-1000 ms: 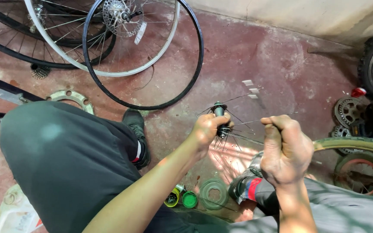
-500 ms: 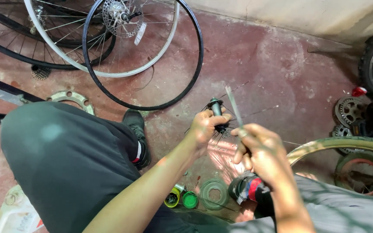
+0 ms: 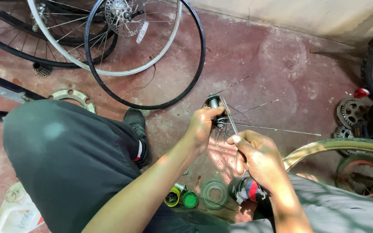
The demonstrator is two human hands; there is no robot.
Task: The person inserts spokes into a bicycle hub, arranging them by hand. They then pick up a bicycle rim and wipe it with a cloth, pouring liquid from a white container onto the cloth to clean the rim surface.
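Since half a second ago, the right hand [image 3: 260, 157] has brought its spoke [image 3: 229, 114] down against the hub [image 3: 216, 108], clenched in the left hand [image 3: 201, 127] above the floor [image 3: 281, 64]. Lacing seems underway; threading the flange hole looks next, needing careful aim.

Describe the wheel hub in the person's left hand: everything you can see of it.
The wheel hub is a small metal cylinder, silvery with a dark end, held above the reddish floor. The left hand wraps its lower part, so only the top end shows. Thin metal spokes fan out from it to the right and downward, loose at their far ends. The right hand pinches one spoke that runs up against the hub. How many spokes are fitted cannot be told.
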